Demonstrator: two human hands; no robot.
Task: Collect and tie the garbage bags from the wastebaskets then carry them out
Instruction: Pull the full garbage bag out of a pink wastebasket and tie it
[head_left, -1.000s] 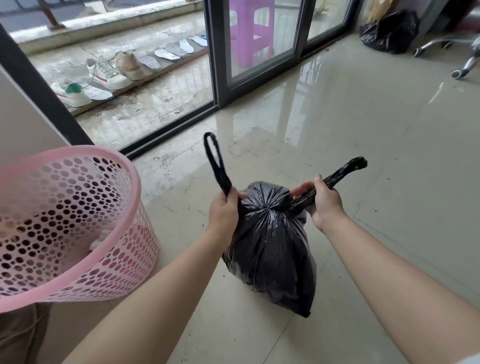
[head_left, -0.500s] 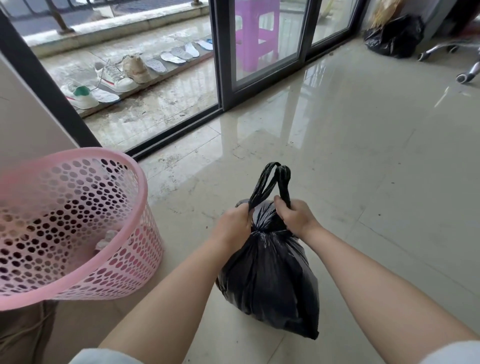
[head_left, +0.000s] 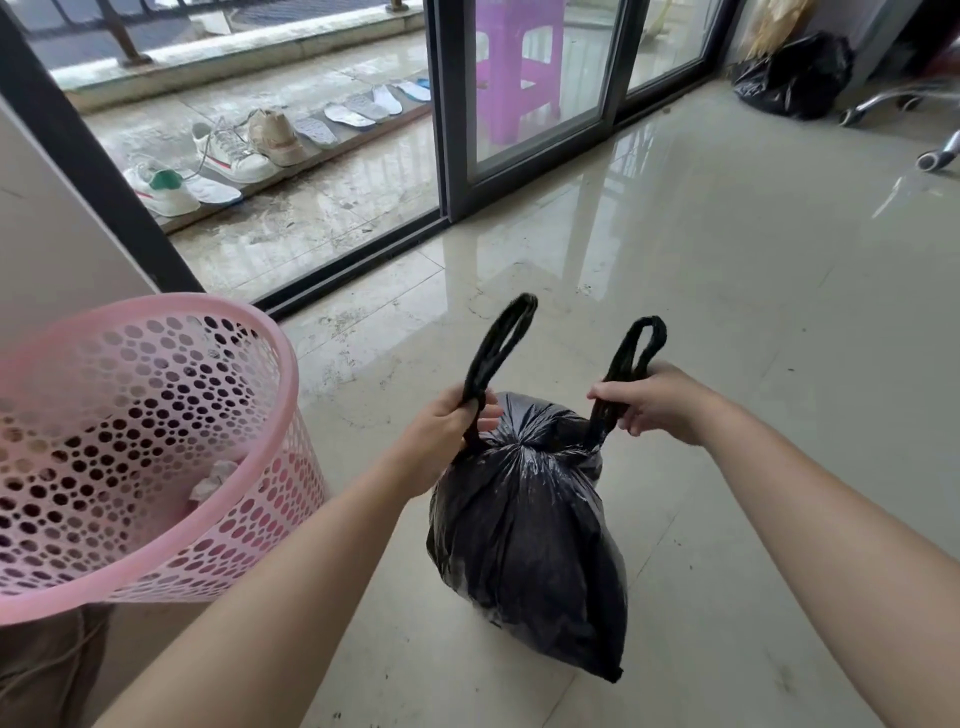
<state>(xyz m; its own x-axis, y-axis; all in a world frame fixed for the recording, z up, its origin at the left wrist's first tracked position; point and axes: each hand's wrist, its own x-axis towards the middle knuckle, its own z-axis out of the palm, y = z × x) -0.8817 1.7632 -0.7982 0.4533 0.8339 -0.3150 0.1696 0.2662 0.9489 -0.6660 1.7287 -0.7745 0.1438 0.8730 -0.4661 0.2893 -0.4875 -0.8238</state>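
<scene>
Black garbage bag (head_left: 524, 540) on the tiled floor (head_left: 753, 312), its knotted neck lying between and just below the two hands. Left hand (head_left: 447, 431) is closed around the left handle loop (head_left: 498, 348); right hand (head_left: 660, 400) pinches the right handle loop (head_left: 631, 358), both loops standing upright. Pink perforated wastebasket (head_left: 156, 452) stands just left of the bag.

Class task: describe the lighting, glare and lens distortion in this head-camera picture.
Head view: soft daylight comes through the dark-framed glass sliding door; the glossy pale tiled floor mirrors it as bright glare; the black plastic garbage bag shows small highlights; wide-angle distortion tilts and bends the door frame; focus is sharp overall.
</scene>
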